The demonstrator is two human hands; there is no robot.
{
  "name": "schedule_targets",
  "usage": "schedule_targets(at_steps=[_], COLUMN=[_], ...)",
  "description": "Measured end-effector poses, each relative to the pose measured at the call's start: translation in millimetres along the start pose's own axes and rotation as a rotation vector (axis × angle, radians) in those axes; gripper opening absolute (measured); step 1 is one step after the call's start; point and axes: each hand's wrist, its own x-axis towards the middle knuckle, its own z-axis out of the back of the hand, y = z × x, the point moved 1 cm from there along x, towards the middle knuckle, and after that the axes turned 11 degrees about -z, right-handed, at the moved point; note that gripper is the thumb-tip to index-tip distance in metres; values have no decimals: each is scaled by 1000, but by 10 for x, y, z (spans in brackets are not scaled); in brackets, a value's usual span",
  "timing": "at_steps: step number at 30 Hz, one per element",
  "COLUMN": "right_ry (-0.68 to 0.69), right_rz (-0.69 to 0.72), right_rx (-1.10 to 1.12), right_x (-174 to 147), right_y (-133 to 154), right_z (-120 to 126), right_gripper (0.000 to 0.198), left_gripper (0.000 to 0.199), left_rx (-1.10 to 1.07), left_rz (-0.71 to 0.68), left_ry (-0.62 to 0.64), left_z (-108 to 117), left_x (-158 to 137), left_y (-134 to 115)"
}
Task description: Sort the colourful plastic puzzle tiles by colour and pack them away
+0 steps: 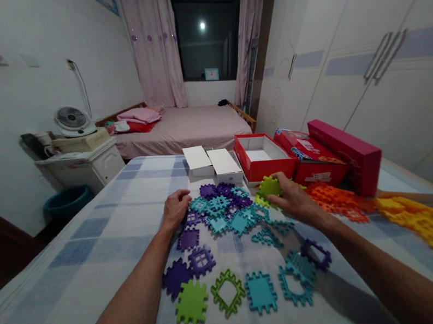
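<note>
My right hand (292, 197) grips a lime-green interlocking plastic tile (269, 186) at its right side, over another yellow-green piece. On the left, my left hand (177, 208) rests beside the heap, its loosely curved fingers apart and holding nothing I can see. Between the hands lie several purple tiles (188, 239) and teal tiles (240, 223), some solid, some with window-like openings. Nearer to me are a solid green tile (191, 303), a green frame tile (228, 293), a solid teal tile (260, 292) and a dark purple frame tile (325, 261).
Orange pieces (336, 198) and yellow pieces (428, 223) lie at the right. Behind the heap stand white boxes (225, 163), an open red box (267, 170), a printed red box (316, 159) and a long crimson box (347, 151). A checked cloth (104, 263) covers the table.
</note>
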Motion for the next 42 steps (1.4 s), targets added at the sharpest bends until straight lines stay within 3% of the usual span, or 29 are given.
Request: schedule_targets(at_steps=[3, 6, 8, 11, 13, 16, 18, 22, 28, 31, 34, 38, 42], right_ry=[-102, -226, -114, 292, 465, 468, 412, 406, 309, 366, 481, 431, 411], right_rz=[-35, 21, 161, 431, 543, 613, 627, 621, 424, 358, 396, 449, 529], right_rx=[-178, -274, -168, 12, 24, -77, -157, -199, 52, 48, -42, -174, -246], right_x=[321, 235, -37, -594, -922, -1193, -1239, -1158, -853, -884, -1092, -1276, -1234], right_y=[-182, -31, 256, 788, 1079, 1326, 1392, 1417, 1229, 1094, 1028, 1029, 1051], right_z=[130, 113, 27, -161, -313, -592, -766, -872, -379, -243, -339, -562, -616], right_gripper=[42, 42, 37, 31, 38, 59, 58, 34, 40, 35, 29, 30, 25], left_gripper=[34, 34, 34, 35, 35, 35, 34, 33, 33, 33, 33, 34, 35], left_rx=[2, 7, 13, 22, 22, 20, 18, 22, 33, 32, 32, 32, 38], left_rz=[1, 3, 5, 7, 5, 2, -2, -10, -7, -1, 5, -2, -7], left_ry=[-5, -5, -6, -7, -5, -7, -9, -9, -14, -12, -10, -4, 7], left_z=[-3, -1, -1, -4, -7, -12, -15, -17, -20, -24, -21, -10, -3], left_x=[4, 1, 0, 2, 3, 1, 1, 4, 2, 2, 0, -3, 6], left_y=[4, -6, -10, -7, -4, -1, 1, -6, -17, -14, -20, -23, 11])
